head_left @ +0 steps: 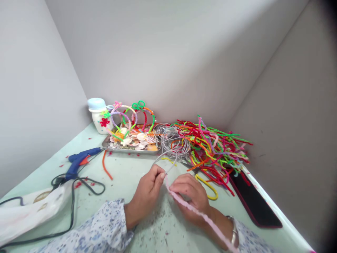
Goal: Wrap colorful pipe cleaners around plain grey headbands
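Observation:
My left hand (149,189) pinches the grey wire at the point where the tip of a pink pipe cleaner (204,217) meets it. The wire runs up from my fingers to a loose grey coil (176,142). Just to the right, my right hand (191,196) has its fingers closed on the pink pipe cleaner, whose long free end trails over my right wrist to the bottom edge. Behind the hands, a metal tray (131,151) holds shells, and several colourful pipe-cleaner hoops (135,117) stand in it.
A blue glue gun (76,163) with a dark cord and a white bag (39,214) lie left. A white jar (101,119) stands behind. Mixed pipe cleaners (213,151), yellow-handled scissors (210,189) and a black phone-like slab (255,202) are at the right.

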